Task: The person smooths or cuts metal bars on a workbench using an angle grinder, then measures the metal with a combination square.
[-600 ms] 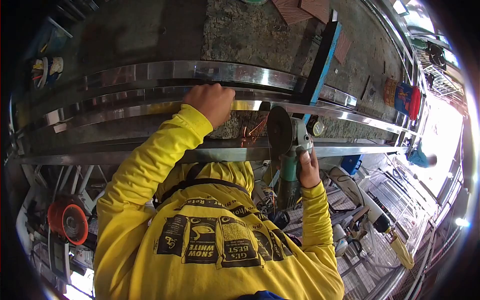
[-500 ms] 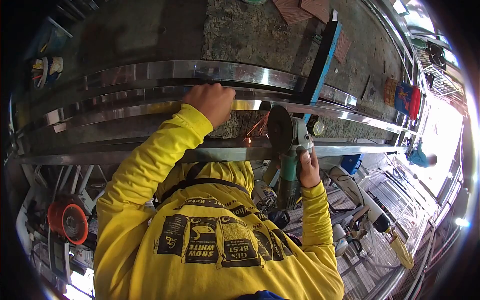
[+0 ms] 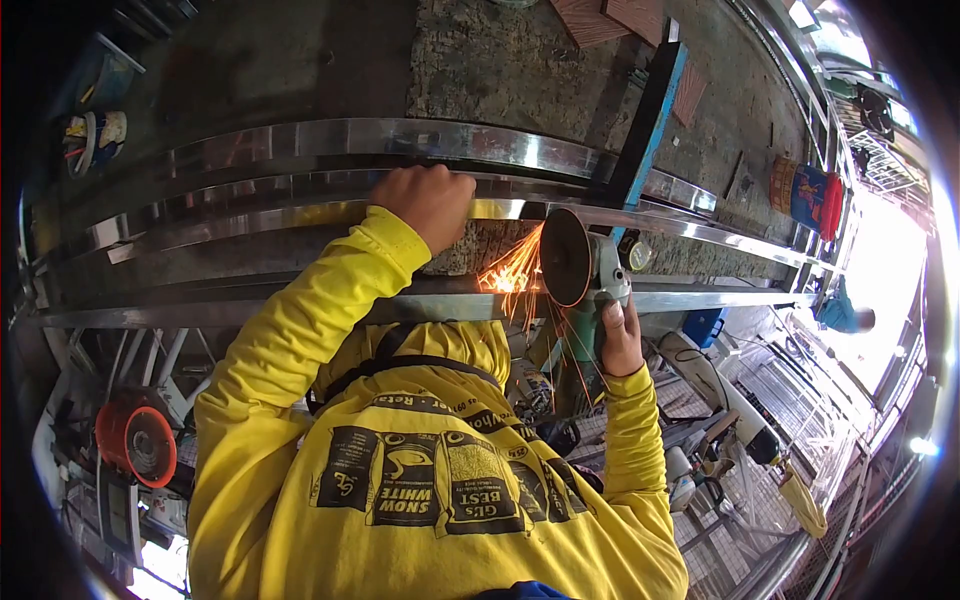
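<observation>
My right hand point(image 3: 622, 340) is wrapped round the green body of an angle grinder point(image 3: 577, 350). Its dark disc point(image 3: 566, 258) stands on edge against a shiny metal tube point(image 3: 505, 209), and orange sparks point(image 3: 514, 272) spray down and to the left from it. Further left, my left hand point(image 3: 428, 203) is closed over the same tube, knuckles up, its fingertips hidden. A second long tube point(image 3: 330, 137) lies parallel beyond it. Nearer my body runs a grey metal bar point(image 3: 690, 300), with sparks falling over it.
A blue-edged dark bar point(image 3: 648, 125) crosses near the tubes. To the right sit a red and blue container point(image 3: 806, 200) and a round tin point(image 3: 634, 252). Brown textured boards point(image 3: 592, 20) lie at the far side. An orange round fan-like object point(image 3: 137, 445) is lower left. Another person point(image 3: 843, 312) is at far right.
The spark spray has grown from a faint streak to a bright shower. The grinder's disc has shifted slightly right and turned more face-on. My left hand has barely moved.
</observation>
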{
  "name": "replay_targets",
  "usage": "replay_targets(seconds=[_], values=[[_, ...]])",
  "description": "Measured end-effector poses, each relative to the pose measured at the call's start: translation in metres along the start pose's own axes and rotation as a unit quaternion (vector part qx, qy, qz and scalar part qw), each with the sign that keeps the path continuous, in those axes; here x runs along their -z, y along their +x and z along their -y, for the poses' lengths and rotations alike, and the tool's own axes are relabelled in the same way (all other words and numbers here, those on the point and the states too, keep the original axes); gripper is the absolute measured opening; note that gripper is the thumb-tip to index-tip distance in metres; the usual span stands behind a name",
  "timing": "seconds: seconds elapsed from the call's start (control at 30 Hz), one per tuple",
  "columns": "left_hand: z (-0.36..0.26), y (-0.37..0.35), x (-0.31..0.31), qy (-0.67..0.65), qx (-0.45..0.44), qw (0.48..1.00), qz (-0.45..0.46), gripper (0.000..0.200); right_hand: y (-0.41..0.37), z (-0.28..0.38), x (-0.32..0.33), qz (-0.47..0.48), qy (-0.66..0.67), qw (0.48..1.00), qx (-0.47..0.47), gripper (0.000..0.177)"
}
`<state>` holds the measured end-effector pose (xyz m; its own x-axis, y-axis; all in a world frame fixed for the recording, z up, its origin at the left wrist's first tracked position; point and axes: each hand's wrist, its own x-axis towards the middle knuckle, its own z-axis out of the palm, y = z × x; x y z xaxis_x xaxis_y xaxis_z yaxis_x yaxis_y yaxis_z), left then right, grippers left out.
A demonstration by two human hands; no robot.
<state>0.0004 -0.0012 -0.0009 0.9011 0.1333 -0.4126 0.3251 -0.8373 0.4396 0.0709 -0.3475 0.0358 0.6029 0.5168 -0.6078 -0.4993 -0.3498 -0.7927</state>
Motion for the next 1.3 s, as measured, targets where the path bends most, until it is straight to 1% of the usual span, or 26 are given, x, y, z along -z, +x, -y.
replay_targets(seconds=[0.07,0.13,0.2,0.27,0.37,0.43,0.5,0.53,0.6,0.67,0.87,0.97,1.17,1.27,1.3], values=[[0.0,-0.001,0.001,0.003,-0.009,1.0,-0.012,0.009,-0.001,0.004,-0.005,-0.007,-0.008,1.0,0.015,0.076],[0.001,-0.001,-0.002,0.002,-0.012,1.0,-0.026,0.009,0.0,0.006,-0.005,0.002,0.009,1.0,0.003,0.076],[0.002,-0.001,-0.004,0.002,-0.014,0.999,-0.035,0.01,0.001,0.011,-0.008,0.003,-0.008,1.0,0.013,0.075],[0.002,-0.001,-0.005,0.001,-0.014,0.999,-0.037,0.01,0.003,0.019,-0.015,-0.004,-0.058,0.997,0.043,0.076],[0.003,-0.001,-0.008,0.001,-0.02,0.998,-0.056,0.01,0.002,0.014,-0.012,-0.018,-0.024,0.999,0.019,0.074],[0.003,-0.001,-0.008,-0.003,-0.017,0.998,-0.053,0.01,0.0,0.006,-0.005,0.003,0.028,0.999,-0.016,0.072],[0.003,-0.001,-0.007,-0.004,-0.016,0.999,-0.05,0.01,0.0,0.005,-0.004,0.005,0.014,1.0,-0.008,0.07],[0.003,-0.001,-0.007,-0.003,-0.017,0.999,-0.049,0.01,0.001,0.01,-0.008,-0.003,-0.026,1.0,0.017,0.069],[0.002,-0.001,-0.006,-0.001,-0.016,0.999,-0.047,0.01,0.002,0.018,-0.013,-0.014,-0.051,0.998,0.035,0.068],[0.002,-0.001,-0.005,0.001,-0.013,0.999,-0.046,0.01,0.001,0.021,-0.016,-0.018,-0.022,0.999,0.018,0.068],[0.003,-0.001,-0.007,0.002,-0.019,0.998,-0.057,0.01,0.001,0.02,-0.014,-0.019,0.0,1.0,-0.002,0.069],[0.003,-0.002,-0.008,0.002,-0.024,0.997,-0.071,0.009,0.003,0.022,-0.015,-0.019,-0.06,0.997,0.037,0.07],[0.003,-0.001,-0.008,0.008,-0.027,0.997,-0.071,0.009,0.001,0.03,-0.023,-0.012,0.006,1.0,0.017,0.066],[0.003,-0.002,-0.008,0.008,-0.029,0.997,-0.07,0.009,0.003,0.029,-0.023,-0.011,-0.023,0.999,0.035,0.065],[0.003,-0.002,-0.009,0.01,-0.029,0.997,-0.071,0.009,0.003,0.028,-0.021,-0.013,-0.024,0.999,0.028,0.064]])
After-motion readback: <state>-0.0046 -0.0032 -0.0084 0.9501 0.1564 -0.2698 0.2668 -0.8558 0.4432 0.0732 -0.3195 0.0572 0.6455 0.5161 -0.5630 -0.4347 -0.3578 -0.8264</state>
